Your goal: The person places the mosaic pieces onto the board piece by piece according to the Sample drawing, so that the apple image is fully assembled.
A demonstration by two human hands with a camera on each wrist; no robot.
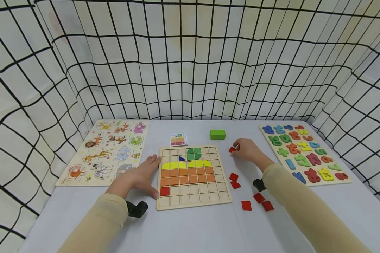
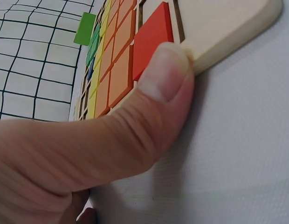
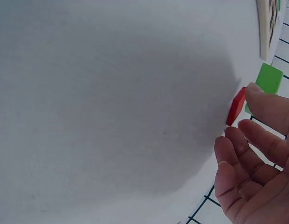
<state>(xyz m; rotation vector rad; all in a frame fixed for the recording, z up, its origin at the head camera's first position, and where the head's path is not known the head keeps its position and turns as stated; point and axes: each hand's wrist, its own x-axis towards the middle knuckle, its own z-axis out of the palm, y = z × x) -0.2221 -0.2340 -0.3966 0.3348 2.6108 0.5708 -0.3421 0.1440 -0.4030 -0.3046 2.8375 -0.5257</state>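
Observation:
My left hand (image 1: pixel 139 178) lies along the left side of a wooden grid board (image 1: pixel 193 201), its fingers spread. Its thumb (image 2: pixel 165 70) touches the board's edge beside a red square tile (image 1: pixel 164 191) set in the grid. Orange square tiles (image 1: pixel 183 180), yellow curved pieces (image 1: pixel 199 163), green pieces (image 1: pixel 194 154) and a small blue piece (image 1: pixel 181 159) lie higher on the board. Right of the board, my right hand (image 1: pixel 247 150) pinches another red tile (image 3: pixel 236 107) between thumb and fingertips, close to the tabletop. That tile is tilted and partly covered by the fingers.
Several loose red tiles (image 1: pixel 246 205) lie right of the board, some under the right forearm. Behind it are a picture card (image 1: pixel 178 139) and a green block (image 1: pixel 217 134). An animal puzzle (image 1: pixel 114 154) lies left, a number puzzle (image 1: pixel 304 154) right. Black netting surrounds the table.

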